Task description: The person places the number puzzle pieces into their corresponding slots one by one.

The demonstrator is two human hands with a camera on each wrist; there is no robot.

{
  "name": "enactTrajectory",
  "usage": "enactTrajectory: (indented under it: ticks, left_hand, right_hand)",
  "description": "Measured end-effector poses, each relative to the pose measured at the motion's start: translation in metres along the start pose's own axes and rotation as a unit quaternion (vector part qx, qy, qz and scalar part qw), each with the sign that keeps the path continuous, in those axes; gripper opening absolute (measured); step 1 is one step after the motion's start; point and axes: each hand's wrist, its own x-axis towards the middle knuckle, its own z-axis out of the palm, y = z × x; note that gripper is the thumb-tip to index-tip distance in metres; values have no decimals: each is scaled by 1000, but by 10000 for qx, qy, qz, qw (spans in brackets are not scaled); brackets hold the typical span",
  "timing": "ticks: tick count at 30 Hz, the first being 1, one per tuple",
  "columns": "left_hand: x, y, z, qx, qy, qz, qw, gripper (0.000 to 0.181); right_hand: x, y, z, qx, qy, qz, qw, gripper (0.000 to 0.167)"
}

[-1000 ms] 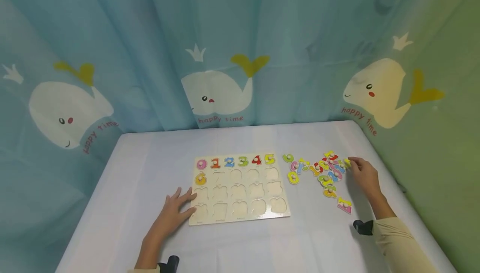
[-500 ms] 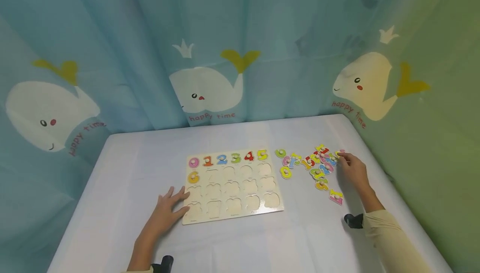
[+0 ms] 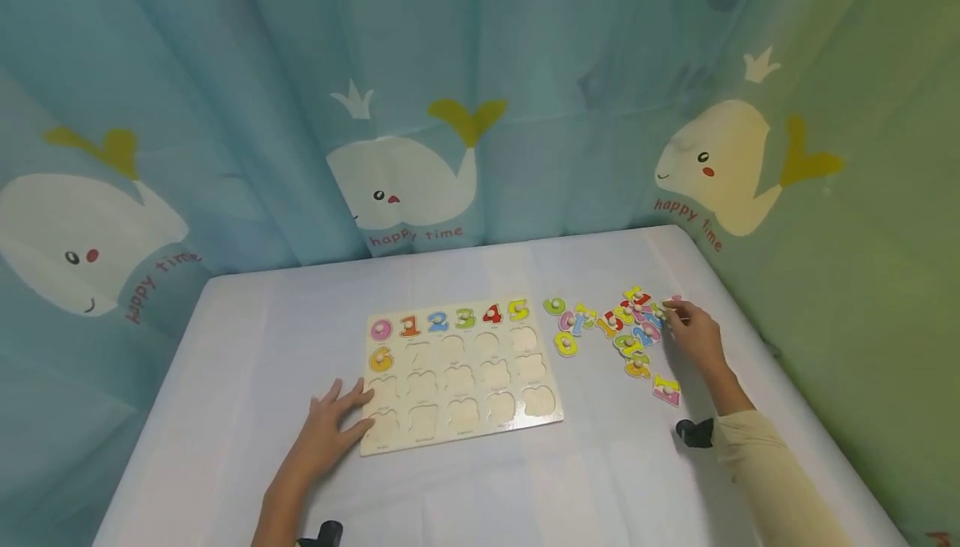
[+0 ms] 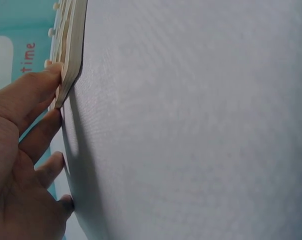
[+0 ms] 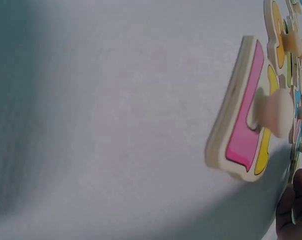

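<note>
A pale number board [image 3: 465, 440] lies on the table, with coloured pieces 0 to 6 set in it and its other recesses bare. My left hand [image 3: 322, 434] rests at its left edge, fingers spread; in the left wrist view, fingertips [image 4: 55, 70] touch the board's side [image 4: 76, 45]. Right of the board is a loose cluster of knobbed number pieces [image 3: 628, 345]. At the cluster's right end my right hand [image 3: 697, 338] reaches down with bent fingers; whether it pinches a piece cannot be told. A pink and yellow piece [image 5: 243, 140] lies nearer the wrist, apart from the others.
A white cloth covers the table [image 3: 480, 497]. Behind and beside it hangs a blue-green curtain [image 3: 525, 180] printed with whales. Loose green [image 3: 554, 306] and yellow [image 3: 566, 343] pieces lie close to the board's right edge.
The head view has shifted, so the board and pieces appear further left. My right hand has moved slightly left over the cluster's end. The left hand stays at the board's edge.
</note>
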Motion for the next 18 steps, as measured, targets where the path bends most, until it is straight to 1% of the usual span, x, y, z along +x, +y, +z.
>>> enactTrajectory:
  ticks: [3,5,6,8,10,12,14,16,18]
  left_hand:
    - [0,0,0,-2,33,30,10000,44]
    - [-2,-1,2,-6,66,30,10000,43]
    - [-3,-2,3,-30,74,23,10000,43]
    - [-3,-2,5,-79,54,3,10000,43]
    - [-2,-2,8,-98,21,14,9999,44]
    - [-2,-1,9,-114,7,34,9999,44]
    - [-1,-1,8,-113,35,68,9999,44]
    - [-1,-1,6,-108,90,92,9999,44]
    - [0,-2,4,-57,138,123,9998,44]
  right_hand:
    - [5,-1,1,-153,-389,-393,9984,32]
    - [10,-3,6,-268,-652,-695,9951,32]
    - [13,-4,9,-367,-732,-772,9936,33]
    - [17,-5,11,-542,-795,-776,9923,34]
    - [18,-6,11,-797,-708,-650,9922,33]
    - [18,-8,10,-874,-556,-429,9937,34]
    - [17,-13,11,-780,-374,-280,9959,36]
    - [15,-23,17,-585,-222,-295,9976,36]
    - [12,-39,30,-381,-168,-449,9981,34]
